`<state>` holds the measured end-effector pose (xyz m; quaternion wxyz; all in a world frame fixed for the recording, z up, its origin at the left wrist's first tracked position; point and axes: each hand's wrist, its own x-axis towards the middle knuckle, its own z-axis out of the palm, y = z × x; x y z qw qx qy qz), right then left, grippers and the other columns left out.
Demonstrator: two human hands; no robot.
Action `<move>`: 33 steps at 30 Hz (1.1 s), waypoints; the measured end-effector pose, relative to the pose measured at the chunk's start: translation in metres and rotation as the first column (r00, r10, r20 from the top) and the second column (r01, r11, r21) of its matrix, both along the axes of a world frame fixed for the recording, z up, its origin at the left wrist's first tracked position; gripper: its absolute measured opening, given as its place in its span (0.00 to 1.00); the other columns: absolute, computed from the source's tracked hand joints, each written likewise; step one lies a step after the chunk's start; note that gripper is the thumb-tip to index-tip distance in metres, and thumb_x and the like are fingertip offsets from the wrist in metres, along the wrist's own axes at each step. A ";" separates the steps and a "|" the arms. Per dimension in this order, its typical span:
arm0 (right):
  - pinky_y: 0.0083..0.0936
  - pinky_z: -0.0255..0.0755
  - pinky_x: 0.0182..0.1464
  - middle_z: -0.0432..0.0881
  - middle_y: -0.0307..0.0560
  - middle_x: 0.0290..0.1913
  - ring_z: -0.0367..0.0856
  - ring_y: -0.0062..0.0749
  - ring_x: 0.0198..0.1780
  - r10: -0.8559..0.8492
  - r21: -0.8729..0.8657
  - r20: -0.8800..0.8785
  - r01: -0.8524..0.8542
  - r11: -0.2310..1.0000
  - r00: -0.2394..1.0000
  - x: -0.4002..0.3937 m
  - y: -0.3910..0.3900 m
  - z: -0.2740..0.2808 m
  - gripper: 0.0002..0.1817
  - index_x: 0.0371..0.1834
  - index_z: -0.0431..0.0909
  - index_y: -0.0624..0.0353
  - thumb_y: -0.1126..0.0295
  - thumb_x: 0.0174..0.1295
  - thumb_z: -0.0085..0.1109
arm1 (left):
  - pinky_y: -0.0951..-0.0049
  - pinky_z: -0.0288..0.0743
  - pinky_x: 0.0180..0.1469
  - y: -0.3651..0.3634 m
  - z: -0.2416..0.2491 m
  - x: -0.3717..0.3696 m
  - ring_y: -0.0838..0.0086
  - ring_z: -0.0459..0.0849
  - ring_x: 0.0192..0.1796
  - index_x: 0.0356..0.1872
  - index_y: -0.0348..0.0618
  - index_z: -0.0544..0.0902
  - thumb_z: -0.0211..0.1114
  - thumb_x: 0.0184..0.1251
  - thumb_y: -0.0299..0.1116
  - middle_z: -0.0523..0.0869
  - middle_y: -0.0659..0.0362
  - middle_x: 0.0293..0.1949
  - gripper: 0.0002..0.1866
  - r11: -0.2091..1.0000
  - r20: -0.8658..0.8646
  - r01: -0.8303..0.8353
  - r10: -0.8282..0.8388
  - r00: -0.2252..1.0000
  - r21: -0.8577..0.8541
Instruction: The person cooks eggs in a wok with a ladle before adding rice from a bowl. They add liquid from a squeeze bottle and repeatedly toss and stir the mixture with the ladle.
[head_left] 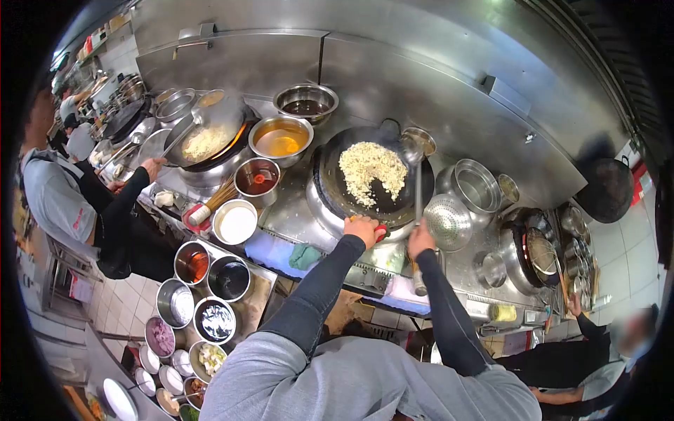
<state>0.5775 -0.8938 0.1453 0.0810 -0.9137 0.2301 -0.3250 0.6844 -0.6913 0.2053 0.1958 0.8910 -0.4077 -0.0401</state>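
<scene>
A black wok (337, 196) sits on the burner in front of me, with a pale yellow, crumbly food like fried rice or egg (368, 168) in it. At the wok's near edge, my left hand (363, 230) is closed around the handle area, with something red showing beside the fingers. My right hand (421, 240) is wrapped round the long handle of a ladle (419, 189). The ladle's bowl is up at the wok's far right rim, above a small metal container (421, 140). Just right of the right hand lies a perforated strainer (448, 223).
Bowls of amber liquid (281, 137) and red sauce (257, 177), plus a white-filled pot (235, 222), stand left of the wok. A metal pot (477, 185) stands right. Co-workers are at the left (60, 189) and right (597, 365). Seasoning pots (214, 320) fill the lower left.
</scene>
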 end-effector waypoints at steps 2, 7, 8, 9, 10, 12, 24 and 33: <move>0.33 0.64 0.12 0.69 0.41 0.17 0.66 0.28 0.11 0.120 0.987 -0.014 -0.006 0.162 0.993 0.010 0.045 0.053 0.24 0.68 0.61 0.44 0.64 0.68 0.47 | 0.42 0.62 0.57 0.000 0.001 -0.001 0.63 0.76 0.57 0.46 0.51 0.83 0.51 0.67 0.58 0.83 0.57 0.48 0.24 1.000 -0.010 0.002 -0.002 1.000 0.006; 0.42 0.74 0.48 0.81 0.63 0.45 0.80 0.58 0.45 0.239 0.338 -0.335 -0.121 0.933 0.911 -0.004 0.022 0.143 0.26 0.67 0.66 0.54 0.64 0.65 0.49 | 0.42 0.63 0.56 0.000 -0.004 0.000 0.63 0.77 0.55 0.47 0.53 0.83 0.53 0.66 0.59 0.83 0.58 0.47 0.23 1.000 0.019 -0.016 0.016 1.000 0.001; 0.42 0.73 0.49 0.81 0.63 0.45 0.80 0.58 0.46 0.264 0.318 -0.320 -0.159 0.935 0.910 -0.017 0.027 0.168 0.27 0.68 0.63 0.52 0.64 0.65 0.49 | 0.43 0.64 0.55 -0.001 -0.007 0.000 0.63 0.77 0.55 0.46 0.53 0.83 0.54 0.65 0.58 0.83 0.58 0.46 0.23 0.999 0.029 -0.019 0.020 0.999 -0.029; 0.41 0.77 0.38 0.83 0.58 0.37 0.82 0.52 0.34 0.334 0.221 -0.250 -0.282 0.933 0.909 -0.029 0.024 0.179 0.27 0.70 0.60 0.50 0.65 0.67 0.48 | 0.43 0.65 0.54 0.000 -0.010 0.000 0.64 0.78 0.54 0.44 0.53 0.83 0.54 0.64 0.58 0.83 0.59 0.45 0.22 0.998 0.043 -0.023 0.026 0.999 -0.059; 0.35 0.74 0.29 0.79 0.52 0.32 0.78 0.41 0.26 0.346 0.570 -0.187 -0.185 0.800 0.919 -0.041 0.038 0.203 0.26 0.70 0.60 0.48 0.65 0.68 0.48 | 0.46 0.66 0.52 -0.001 -0.010 -0.001 0.65 0.78 0.53 0.42 0.53 0.84 0.56 0.64 0.58 0.84 0.60 0.43 0.22 0.996 0.062 -0.035 0.040 0.997 -0.076; 0.24 0.67 0.17 0.73 0.40 0.27 0.68 0.23 0.17 0.314 0.975 0.130 -0.178 0.131 0.941 -0.056 0.052 0.208 0.22 0.68 0.63 0.44 0.63 0.70 0.47 | 0.48 0.66 0.51 -0.002 -0.012 0.000 0.65 0.78 0.52 0.41 0.52 0.84 0.56 0.63 0.58 0.84 0.60 0.42 0.22 0.998 0.070 -0.032 0.036 0.997 -0.061; 0.24 0.65 0.16 0.72 0.42 0.27 0.69 0.23 0.18 0.405 0.924 0.085 -0.224 0.310 0.910 -0.026 0.028 0.149 0.16 0.59 0.61 0.42 0.65 0.70 0.47 | 0.52 0.66 0.49 -0.002 -0.009 0.002 0.65 0.79 0.51 0.42 0.51 0.84 0.58 0.63 0.56 0.84 0.61 0.42 0.21 0.999 0.082 -0.042 0.043 0.996 -0.018; 0.28 0.67 0.16 0.70 0.42 0.23 0.72 0.26 0.19 0.309 0.966 -0.041 -0.041 0.255 0.950 0.001 0.047 0.084 0.15 0.57 0.61 0.47 0.64 0.69 0.49 | 0.50 0.68 0.45 -0.006 -0.013 0.002 0.63 0.79 0.50 0.36 0.51 0.83 0.58 0.63 0.55 0.84 0.59 0.39 0.19 0.998 0.079 -0.061 0.061 0.995 -0.006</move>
